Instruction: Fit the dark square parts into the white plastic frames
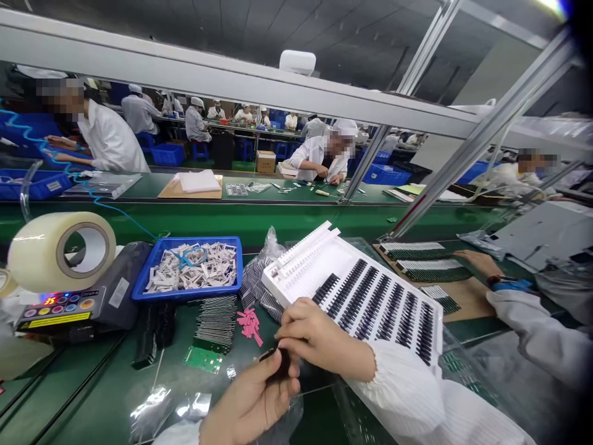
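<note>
We saw the left hand (254, 392) grasping a black piece (280, 366) beside the white tray (348, 257), the right hand (317, 340) at its upper end, grip uncertain, and judged this fingertip handling, its next move calling for steadiness.

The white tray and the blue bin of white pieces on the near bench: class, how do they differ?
The white tray holds black pieces in neat rows; the blue bin holds white pieces heaped loosely. The white tray is larger than the blue bin. Both are open-topped.
</note>
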`<action>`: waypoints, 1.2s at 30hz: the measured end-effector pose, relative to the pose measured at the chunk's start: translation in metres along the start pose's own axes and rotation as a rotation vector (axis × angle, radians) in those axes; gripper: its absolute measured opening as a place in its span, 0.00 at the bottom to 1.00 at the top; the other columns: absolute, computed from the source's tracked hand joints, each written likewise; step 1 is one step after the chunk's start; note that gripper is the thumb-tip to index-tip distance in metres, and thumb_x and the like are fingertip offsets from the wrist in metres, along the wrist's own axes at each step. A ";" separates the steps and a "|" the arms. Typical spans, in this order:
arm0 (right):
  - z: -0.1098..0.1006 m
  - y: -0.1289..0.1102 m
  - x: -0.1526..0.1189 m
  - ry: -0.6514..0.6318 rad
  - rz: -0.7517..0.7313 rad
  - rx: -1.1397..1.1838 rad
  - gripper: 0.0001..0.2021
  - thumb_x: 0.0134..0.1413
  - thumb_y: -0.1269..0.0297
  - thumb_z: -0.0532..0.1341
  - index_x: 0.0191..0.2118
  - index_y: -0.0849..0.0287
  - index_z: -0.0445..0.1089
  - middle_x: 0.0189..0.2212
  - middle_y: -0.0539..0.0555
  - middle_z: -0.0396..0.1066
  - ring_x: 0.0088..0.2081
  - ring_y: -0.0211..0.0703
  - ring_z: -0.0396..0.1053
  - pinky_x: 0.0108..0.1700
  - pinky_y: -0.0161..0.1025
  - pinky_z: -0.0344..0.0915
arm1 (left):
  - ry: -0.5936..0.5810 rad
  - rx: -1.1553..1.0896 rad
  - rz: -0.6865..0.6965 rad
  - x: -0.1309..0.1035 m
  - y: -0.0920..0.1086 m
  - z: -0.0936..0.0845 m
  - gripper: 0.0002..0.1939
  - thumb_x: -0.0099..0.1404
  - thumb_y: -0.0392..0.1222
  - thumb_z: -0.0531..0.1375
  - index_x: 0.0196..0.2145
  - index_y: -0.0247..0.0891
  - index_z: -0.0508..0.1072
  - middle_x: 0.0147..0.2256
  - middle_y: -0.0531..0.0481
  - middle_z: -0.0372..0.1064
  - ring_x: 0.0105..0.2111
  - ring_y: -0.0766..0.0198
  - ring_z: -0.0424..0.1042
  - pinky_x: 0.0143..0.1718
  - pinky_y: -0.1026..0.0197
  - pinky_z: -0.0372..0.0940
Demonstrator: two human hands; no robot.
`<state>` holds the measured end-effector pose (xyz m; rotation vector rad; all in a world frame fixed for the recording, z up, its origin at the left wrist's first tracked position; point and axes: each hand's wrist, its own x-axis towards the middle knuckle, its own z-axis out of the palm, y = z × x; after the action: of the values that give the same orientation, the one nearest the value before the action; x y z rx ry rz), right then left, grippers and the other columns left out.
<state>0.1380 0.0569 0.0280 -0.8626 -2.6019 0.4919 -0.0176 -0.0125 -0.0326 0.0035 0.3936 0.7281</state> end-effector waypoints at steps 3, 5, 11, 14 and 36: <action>-0.021 0.038 -0.001 0.029 0.305 -0.151 0.09 0.57 0.62 0.57 0.39 0.54 0.74 0.35 0.51 0.73 0.39 0.40 0.68 0.45 0.39 0.60 | -0.035 -0.020 -0.010 -0.004 0.002 0.004 0.13 0.54 0.41 0.66 0.36 0.31 0.73 0.25 0.49 0.73 0.25 0.70 0.74 0.25 0.74 0.65; -0.036 0.077 -0.006 0.097 0.501 -0.245 0.12 0.59 0.64 0.54 0.41 0.58 0.73 0.39 0.55 0.73 0.41 0.43 0.68 0.46 0.42 0.61 | -0.060 -0.021 0.000 -0.008 0.004 0.005 0.15 0.52 0.42 0.67 0.38 0.34 0.73 0.25 0.49 0.74 0.25 0.70 0.74 0.26 0.74 0.65; -0.050 0.163 -0.031 0.050 0.784 -0.313 0.10 0.55 0.61 0.59 0.32 0.62 0.71 0.32 0.52 0.72 0.34 0.40 0.70 0.39 0.41 0.65 | -0.084 0.028 0.010 -0.012 0.005 0.005 0.14 0.52 0.43 0.67 0.34 0.31 0.75 0.36 0.40 0.77 0.35 0.62 0.77 0.28 0.73 0.65; -0.045 0.168 -0.033 0.042 0.790 -0.324 0.10 0.55 0.60 0.60 0.31 0.62 0.70 0.31 0.51 0.71 0.33 0.38 0.68 0.40 0.41 0.65 | -0.088 0.028 0.000 -0.012 0.005 0.005 0.12 0.52 0.42 0.67 0.33 0.32 0.76 0.41 0.41 0.76 0.42 0.58 0.75 0.31 0.72 0.66; 0.002 -0.017 0.004 -0.107 0.089 0.168 0.18 0.51 0.57 0.63 0.47 0.58 0.70 0.40 0.57 0.71 0.44 0.47 0.66 0.49 0.45 0.58 | -0.019 0.009 0.120 -0.003 0.001 -0.004 0.10 0.50 0.40 0.68 0.30 0.31 0.76 0.29 0.46 0.77 0.33 0.63 0.76 0.37 0.65 0.67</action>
<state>0.1256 0.0456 0.0346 -0.9206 -2.5793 0.7890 -0.0214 -0.0147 -0.0348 0.0427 0.3803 0.8442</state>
